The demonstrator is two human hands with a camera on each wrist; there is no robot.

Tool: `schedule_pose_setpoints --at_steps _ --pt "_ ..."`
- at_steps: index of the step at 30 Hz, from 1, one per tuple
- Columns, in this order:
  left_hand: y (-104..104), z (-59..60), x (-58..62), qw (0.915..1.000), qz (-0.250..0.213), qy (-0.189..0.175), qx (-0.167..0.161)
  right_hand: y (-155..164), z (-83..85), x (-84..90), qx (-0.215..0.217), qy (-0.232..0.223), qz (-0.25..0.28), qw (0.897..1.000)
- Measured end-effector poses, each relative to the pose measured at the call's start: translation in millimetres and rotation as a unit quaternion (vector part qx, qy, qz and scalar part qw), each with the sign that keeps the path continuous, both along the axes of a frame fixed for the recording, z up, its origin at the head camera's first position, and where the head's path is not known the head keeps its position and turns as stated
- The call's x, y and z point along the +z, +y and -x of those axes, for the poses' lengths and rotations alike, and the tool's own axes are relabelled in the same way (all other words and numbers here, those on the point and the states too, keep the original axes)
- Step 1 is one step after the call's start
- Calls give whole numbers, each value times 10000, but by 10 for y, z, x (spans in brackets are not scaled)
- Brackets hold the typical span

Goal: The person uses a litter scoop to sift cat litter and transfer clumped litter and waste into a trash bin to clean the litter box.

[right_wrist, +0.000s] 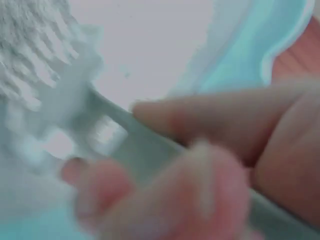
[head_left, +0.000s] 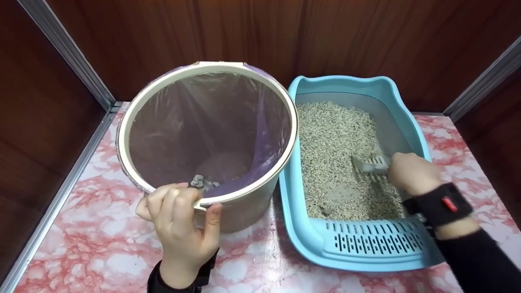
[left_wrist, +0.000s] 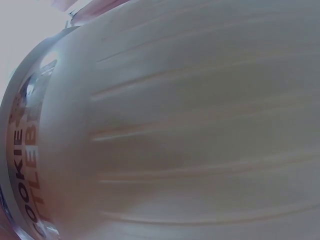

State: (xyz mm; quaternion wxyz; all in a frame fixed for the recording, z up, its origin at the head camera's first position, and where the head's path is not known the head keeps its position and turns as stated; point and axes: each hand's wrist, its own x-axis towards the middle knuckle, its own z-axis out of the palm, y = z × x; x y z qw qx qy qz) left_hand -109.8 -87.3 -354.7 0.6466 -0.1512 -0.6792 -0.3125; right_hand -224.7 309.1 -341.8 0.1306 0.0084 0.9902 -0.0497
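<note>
My left hand point(head_left: 177, 219) grips the near rim of a trash bin point(head_left: 240, 211), fingers over the edge and thumb outside. A thin purple bag point(head_left: 260, 134) lines the bin, with a few grey litter clumps point(head_left: 198, 181) low inside it. In the left wrist view the bin's ribbed wall point(left_wrist: 200, 120) fills most of the picture. My right hand point(head_left: 413, 173) holds a grey slotted litter scoop point(head_left: 368, 166) by its handle, over the litter in the right part of a blue litter box point(head_left: 291, 211). The right wrist view shows fingers curled round the scoop handle point(right_wrist: 150, 155).
Pale granular litter point(head_left: 333, 134) covers much of the box floor, with a grey patch point(head_left: 344, 195) and a small dark clump point(head_left: 327, 211) near its front. A slotted ledge point(head_left: 374, 240) forms the front. Brown panels point(head_left: 260, 32) stand behind the red-and-white marbled surface point(head_left: 101, 236).
</note>
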Motion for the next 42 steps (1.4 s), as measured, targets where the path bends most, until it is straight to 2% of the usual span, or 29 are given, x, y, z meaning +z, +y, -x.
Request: schedule_pose_setpoints --at_steps 5,9,18,22,26,30,34,37,42 --pt "-20 -16 0 10000 -19 -37 5 -104 294 -405 -520 793 176 9953" --pt "-32 -25 -3 10000 -46 -20 33 -118 386 -573 -741 1117 423 9901" --pt "-24 -30 -17 10000 -29 -52 5 -90 293 -498 -1026 1673 765 9776" --pt "-18 -26 -23 10000 -16 -54 -11 -114 208 -454 -1103 2171 1017 9646" --pt "-17 -22 -23 10000 10 -44 -42 -173 141 -464 -941 2938 1308 9422" --pt "-18 -19 -21 10000 3 -7 -36 -243 138 -515 -529 3760 1538 9122" --pt "-19 -14 -23 10000 -14 5 -24 -291 168 -554 -165 4273 1696 8879" --pt "-22 -13 -24 10000 -12 -18 -19 -312 183 -569 -19 4360 1724 8833" --pt "-21 -16 -24 10000 -30 -30 -14 -330 180 -575 103 4241 1716 8891"
